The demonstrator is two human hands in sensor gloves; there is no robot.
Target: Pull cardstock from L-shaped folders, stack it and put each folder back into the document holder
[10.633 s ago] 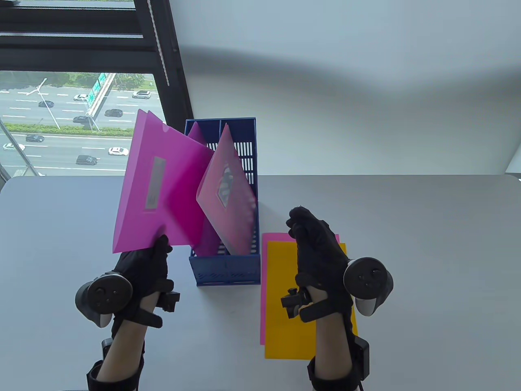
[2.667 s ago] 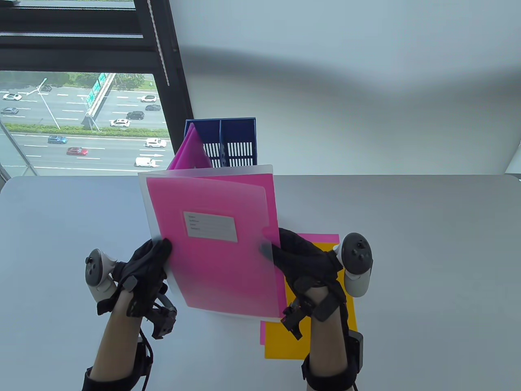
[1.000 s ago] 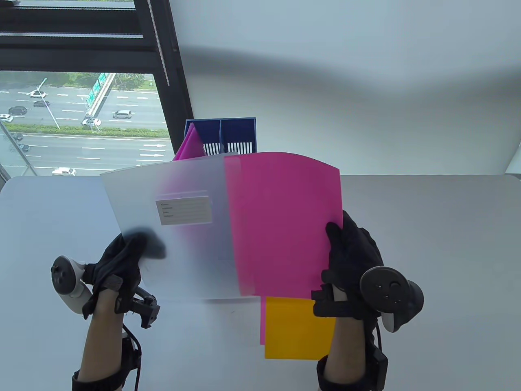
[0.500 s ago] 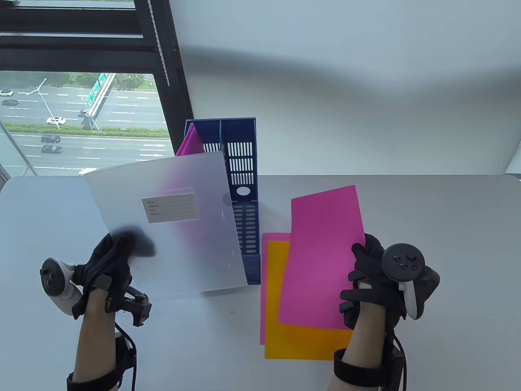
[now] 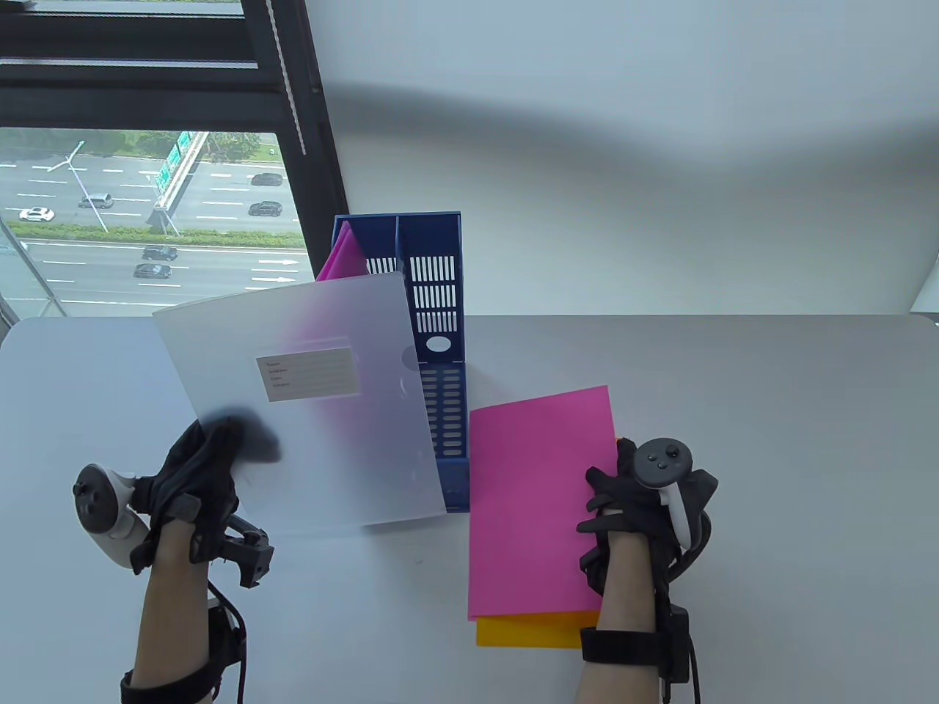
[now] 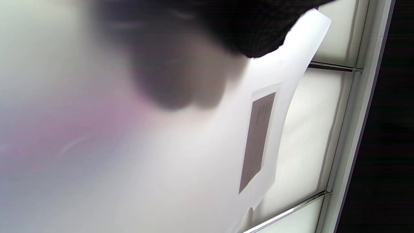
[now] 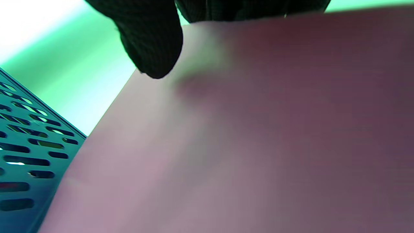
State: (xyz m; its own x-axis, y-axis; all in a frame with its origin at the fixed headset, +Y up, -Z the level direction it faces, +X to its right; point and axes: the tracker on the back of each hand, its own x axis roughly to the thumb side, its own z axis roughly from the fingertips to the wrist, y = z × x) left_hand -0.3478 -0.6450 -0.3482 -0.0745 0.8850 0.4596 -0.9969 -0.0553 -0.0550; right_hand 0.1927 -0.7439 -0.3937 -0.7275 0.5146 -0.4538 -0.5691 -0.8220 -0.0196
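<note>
Since half a second ago, your right hand (image 5: pixel 631 499) has carried the pink cardstock (image 5: pixel 539 499) down from its tilted hover onto the stack beside the document holder (image 5: pixel 440 352), so it now covers nearly all of the yellow sheet (image 5: pixel 528 632), which shows only along the near edge. Your right fingers (image 7: pixel 152 42) are pinching that sheet's right edge; in the wrist view the thumb lies on its top face.

Your left hand (image 5: pixel 198 477) has not moved. It grips the emptied frosted folder (image 5: pixel 301 396) by its near-left corner, thumb on the front face, holding it upright and off the surface, with the label toward you.

The return is probably next, and it turns on this: the holder stands just right of the folder and behind it, its slots running away from you. The folder's face is turned toward you, across those slots. You would need to turn it edge-on and swing it right. The left slot already holds a magenta folder (image 5: pixel 343 258); the right one looks empty. Your left hand is nearer.
</note>
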